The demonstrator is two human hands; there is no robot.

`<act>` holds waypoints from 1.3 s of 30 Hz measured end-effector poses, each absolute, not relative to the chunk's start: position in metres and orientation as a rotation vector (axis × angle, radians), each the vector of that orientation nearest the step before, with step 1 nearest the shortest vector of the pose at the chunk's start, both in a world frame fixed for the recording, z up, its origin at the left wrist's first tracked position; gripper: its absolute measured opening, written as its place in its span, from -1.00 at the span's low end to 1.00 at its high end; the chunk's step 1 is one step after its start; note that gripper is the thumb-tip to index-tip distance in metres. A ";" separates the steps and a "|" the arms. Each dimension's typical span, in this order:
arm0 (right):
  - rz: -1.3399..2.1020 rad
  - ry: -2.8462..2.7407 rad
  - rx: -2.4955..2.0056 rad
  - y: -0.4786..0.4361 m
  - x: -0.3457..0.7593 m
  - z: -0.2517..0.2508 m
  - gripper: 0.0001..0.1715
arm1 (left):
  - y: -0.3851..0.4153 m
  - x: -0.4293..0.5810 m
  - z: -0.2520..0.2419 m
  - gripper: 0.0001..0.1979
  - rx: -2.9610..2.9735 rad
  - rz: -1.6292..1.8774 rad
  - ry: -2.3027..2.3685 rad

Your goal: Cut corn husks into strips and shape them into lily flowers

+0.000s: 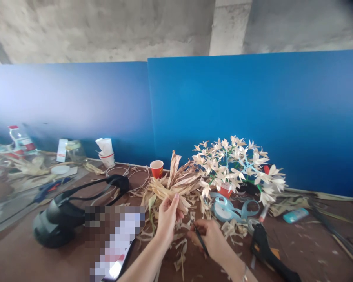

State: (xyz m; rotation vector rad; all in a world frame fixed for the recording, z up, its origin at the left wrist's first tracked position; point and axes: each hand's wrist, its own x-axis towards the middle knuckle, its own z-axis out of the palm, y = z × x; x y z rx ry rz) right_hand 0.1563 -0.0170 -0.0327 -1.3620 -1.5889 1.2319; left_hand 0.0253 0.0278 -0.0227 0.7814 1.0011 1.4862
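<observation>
My left hand (168,214) is closed on dry corn husks (181,203), thumb on top, with the pale strips sticking out beyond the fingers. Behind it, more husks (176,172) spread in a loose heap. Close on the right, my right hand (209,237) grips a slim black tool (200,238); its kind cannot be made out. The tool's tip points toward the husks, apart from them as far as I see. White husk flowers (235,160) on green and blue stems stand in a red paper cup (225,190) beyond my right hand. Small husk scraps (181,250) lie beneath both hands.
Blue ribbon rolls (223,209) and a black glue gun (264,250) lie to the right, near a turquoise item (295,215). At left are a black headset (64,215) and a phone (117,250). A red cup (157,169) stands before the blue partition (238,102).
</observation>
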 end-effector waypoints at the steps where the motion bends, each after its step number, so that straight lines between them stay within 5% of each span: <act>1: 1.228 -1.583 -1.371 -0.017 0.155 -0.032 -0.77 | 0.027 0.026 -0.023 -0.61 0.781 1.492 0.997; 24: 1.204 -1.381 -1.156 -0.017 0.155 -0.035 -0.66 | 0.035 0.014 -0.020 -0.64 0.727 1.612 0.922; 30: 1.168 -1.155 -1.117 -0.018 0.148 -0.030 -0.48 | 0.030 0.023 -0.026 -0.66 0.865 1.441 0.902; 39: 1.101 -1.092 -1.067 -0.023 0.143 -0.026 -0.59 | 0.022 0.017 -0.015 -0.71 1.079 1.038 0.733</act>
